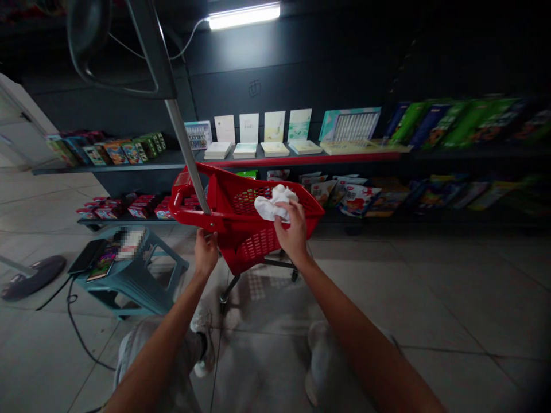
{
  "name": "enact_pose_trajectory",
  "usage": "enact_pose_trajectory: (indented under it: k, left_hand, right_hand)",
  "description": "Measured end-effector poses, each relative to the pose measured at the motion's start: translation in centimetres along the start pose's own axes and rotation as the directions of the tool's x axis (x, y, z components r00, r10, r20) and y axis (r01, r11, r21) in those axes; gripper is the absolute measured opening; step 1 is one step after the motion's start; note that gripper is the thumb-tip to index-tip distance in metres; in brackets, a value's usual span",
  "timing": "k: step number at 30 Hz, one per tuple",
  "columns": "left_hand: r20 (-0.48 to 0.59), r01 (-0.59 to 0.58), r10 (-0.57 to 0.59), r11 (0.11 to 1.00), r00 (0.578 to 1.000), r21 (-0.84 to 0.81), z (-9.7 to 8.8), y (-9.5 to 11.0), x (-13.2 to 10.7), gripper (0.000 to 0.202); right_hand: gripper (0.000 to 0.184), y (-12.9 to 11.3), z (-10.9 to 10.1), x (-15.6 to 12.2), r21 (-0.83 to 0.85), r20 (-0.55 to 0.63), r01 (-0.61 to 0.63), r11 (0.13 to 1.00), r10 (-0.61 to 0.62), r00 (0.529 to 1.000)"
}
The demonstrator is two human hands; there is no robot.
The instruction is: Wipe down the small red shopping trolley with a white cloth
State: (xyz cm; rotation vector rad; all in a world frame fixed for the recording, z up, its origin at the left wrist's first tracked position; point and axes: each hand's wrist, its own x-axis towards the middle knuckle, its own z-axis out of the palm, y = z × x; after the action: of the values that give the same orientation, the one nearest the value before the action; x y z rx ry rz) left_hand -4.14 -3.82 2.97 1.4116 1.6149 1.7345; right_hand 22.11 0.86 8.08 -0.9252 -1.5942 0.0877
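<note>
A small red plastic shopping cart (224,229) stands in front of me, with perforated basket walls and a metal frame on casters. My right hand (293,229) is closed on a crumpled white cloth (275,202) at the near rim of the basket. The cloth covers part of that rim, and some of my fingertips are hidden in it. Lower and to the left, my left hand (206,251) has its fingers curled at the cart's edge, just under the handle end, and grips it there.
A grey pole (185,149) with a dark looped top rises in front of the cart's handle. To the left, a blue-grey stool (142,275) carries a dark device and a cable. Behind stands a shelf (293,160) with booklets, boxes and snack bags. My legs are below.
</note>
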Motion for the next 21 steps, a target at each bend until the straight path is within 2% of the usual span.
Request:
enact_pose_trajectory:
  k: [2,4,6,8,13,18,21]
  left_hand:
    - [-0.049,-0.032,0.033,0.999,0.998,0.007,0.4,0.2,-0.5,0.038]
    - [-0.070,-0.041,0.042,0.999,0.997,0.017,0.8,0.3,-0.8,0.045]
    - [-0.069,-0.026,0.027,0.999,0.997,0.018,1.1,0.3,-0.8,0.046]
    - [-0.067,-0.010,0.010,1.000,0.998,0.008,1.3,0.2,-0.7,0.041]
    - [-0.059,-0.017,0.016,1.000,0.998,-0.020,1.9,-0.3,-0.4,0.039]
    - [-0.019,-0.035,0.035,0.999,0.999,-0.041,2.4,-0.5,-0.6,0.041]
    - [-0.011,-0.057,0.056,0.997,0.998,-0.043,2.3,-0.4,-0.6,0.043]
  right_hand:
    - [0.032,0.4,0.2,0.5,0.002,0.060,0.006,1.000,-0.006,0.998]
    - [0.033,0.2,1.2,0.3,0.030,0.193,0.033,0.999,-0.038,0.980]
    - [0.034,-0.8,2.6,-0.2,0.049,0.320,0.076,0.996,-0.088,0.943]
    - [0.036,-2.3,3.8,-0.7,0.050,0.386,0.108,0.993,-0.119,0.915]
    - [0.039,-5.5,5.4,-0.5,0.102,0.397,0.124,0.987,-0.155,0.905]
    - [0.040,-7.4,6.6,0.3,0.184,0.395,0.162,0.969,-0.224,0.891]
    - [0.040,-8.4,7.2,0.3,0.192,0.380,0.158,0.969,-0.222,0.898]
